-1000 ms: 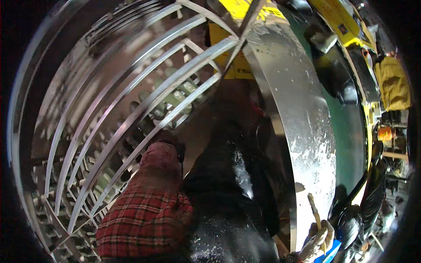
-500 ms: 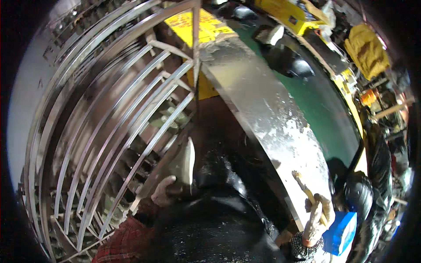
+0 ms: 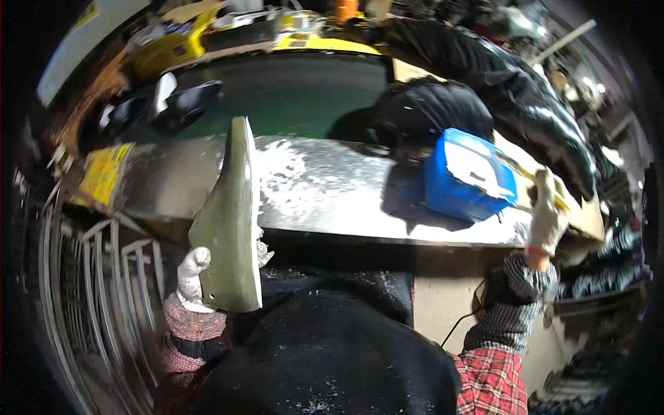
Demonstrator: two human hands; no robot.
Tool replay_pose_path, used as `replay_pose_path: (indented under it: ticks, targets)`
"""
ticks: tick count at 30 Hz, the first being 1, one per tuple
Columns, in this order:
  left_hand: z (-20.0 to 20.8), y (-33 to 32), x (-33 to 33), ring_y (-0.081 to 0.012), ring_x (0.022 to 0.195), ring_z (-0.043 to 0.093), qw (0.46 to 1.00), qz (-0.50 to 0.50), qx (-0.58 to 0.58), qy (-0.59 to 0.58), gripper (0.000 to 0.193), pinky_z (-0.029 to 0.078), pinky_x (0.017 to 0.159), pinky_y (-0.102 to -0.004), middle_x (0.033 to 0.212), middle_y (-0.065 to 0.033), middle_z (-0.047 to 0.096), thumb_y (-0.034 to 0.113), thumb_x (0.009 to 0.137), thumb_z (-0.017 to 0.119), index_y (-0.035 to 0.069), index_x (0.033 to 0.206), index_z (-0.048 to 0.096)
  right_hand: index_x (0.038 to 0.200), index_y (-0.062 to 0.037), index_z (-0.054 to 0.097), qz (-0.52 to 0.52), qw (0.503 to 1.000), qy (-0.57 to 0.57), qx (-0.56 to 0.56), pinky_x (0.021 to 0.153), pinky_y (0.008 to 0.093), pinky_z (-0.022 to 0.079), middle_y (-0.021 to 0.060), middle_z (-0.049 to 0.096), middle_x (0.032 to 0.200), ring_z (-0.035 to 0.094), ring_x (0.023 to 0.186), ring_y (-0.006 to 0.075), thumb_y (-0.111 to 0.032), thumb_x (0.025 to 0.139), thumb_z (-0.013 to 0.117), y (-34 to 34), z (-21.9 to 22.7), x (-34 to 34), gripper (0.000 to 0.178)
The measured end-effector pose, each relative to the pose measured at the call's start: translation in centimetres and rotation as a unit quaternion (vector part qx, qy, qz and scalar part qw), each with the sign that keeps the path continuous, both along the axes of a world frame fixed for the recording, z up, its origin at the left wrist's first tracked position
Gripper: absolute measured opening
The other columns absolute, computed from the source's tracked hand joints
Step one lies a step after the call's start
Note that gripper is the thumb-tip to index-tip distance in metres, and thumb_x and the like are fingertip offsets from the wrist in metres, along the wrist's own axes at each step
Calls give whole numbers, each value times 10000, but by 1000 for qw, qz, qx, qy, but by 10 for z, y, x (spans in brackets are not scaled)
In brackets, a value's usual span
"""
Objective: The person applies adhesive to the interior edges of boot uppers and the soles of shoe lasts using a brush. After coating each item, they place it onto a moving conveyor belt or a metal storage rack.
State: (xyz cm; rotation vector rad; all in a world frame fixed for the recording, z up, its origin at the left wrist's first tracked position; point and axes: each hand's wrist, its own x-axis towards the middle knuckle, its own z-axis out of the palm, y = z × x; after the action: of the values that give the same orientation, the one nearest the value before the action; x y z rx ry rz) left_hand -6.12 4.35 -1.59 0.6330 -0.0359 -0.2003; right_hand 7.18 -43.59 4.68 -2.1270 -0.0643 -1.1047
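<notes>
The left hand (image 3: 190,277), in a whitish knit glove, grips an olive-green, shoe-shaped piece (image 3: 232,235) near its lower end, thumb on one side and fingertips showing past the other. The piece stands nearly upright before the person, its narrow tip overlapping the metal bench in view. Its body looks smooth and rigid, with a pale strip down the right edge and a small dark hole low on the left. The right hand (image 3: 546,218), also gloved, is closed around a slim yellowish brush (image 3: 517,166), slightly blurred, beside a blue container (image 3: 443,180) with a white, ragged-looking opening.

Whitish smears crust the metal bench (image 3: 346,207). Beyond it runs a flat, dark green surface (image 3: 297,97), with a wrinkled, glossy black bundle (image 3: 432,114) at its right. A rack (image 3: 117,277) of slender metal bars stands at lower left; above it, a yellow panel (image 3: 104,173) carries dark printing.
</notes>
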Motion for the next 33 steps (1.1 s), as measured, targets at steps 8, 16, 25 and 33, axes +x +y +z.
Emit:
replay_pose_path:
  ticks: [8, 16, 25, 33]
  targets:
    - [-57, -19, 8, -361, 885, 579, 987, -38, -108, 114, 731, 473, 705, -524, 1049, -245, 577, 598, 853, 468, -45, 1202, 495, 897, -15, 660, 6, 970, 240, 47, 537, 236, 401, 18, 593, 698, 511, 604, 74, -276, 895, 612, -26, -10, 11, 265]
    - [-69, 6, -35, -308, 500, 602, 961, -8, -109, 252, 912, 491, 365, -371, 738, -210, 634, 773, 785, 380, -66, 1103, 547, 910, 41, 630, 204, 954, 121, 184, 578, 234, 470, 59, 631, 800, 572, 643, 111, -181, 936, 534, 94, 2, -38, 243]
    - [-131, 23, -31, -434, 872, 628, 953, -108, -280, 55, 786, 559, 709, -487, 1197, -284, 537, 634, 847, 488, 57, 1372, 389, 1002, 19, 654, 463, 826, 265, 181, 585, 220, 457, 43, 644, 775, 548, 661, 79, -161, 901, 614, 295, -65, 43, 209]
    - [-121, 31, -34, -361, 980, 606, 969, -40, -177, 171, 733, 529, 754, -494, 1212, -205, 555, 629, 884, 426, 96, 1384, 385, 896, 14, 644, 492, 704, 326, 394, 685, 268, 513, 58, 643, 755, 606, 663, 168, -115, 882, 609, 251, -87, 35, 134]
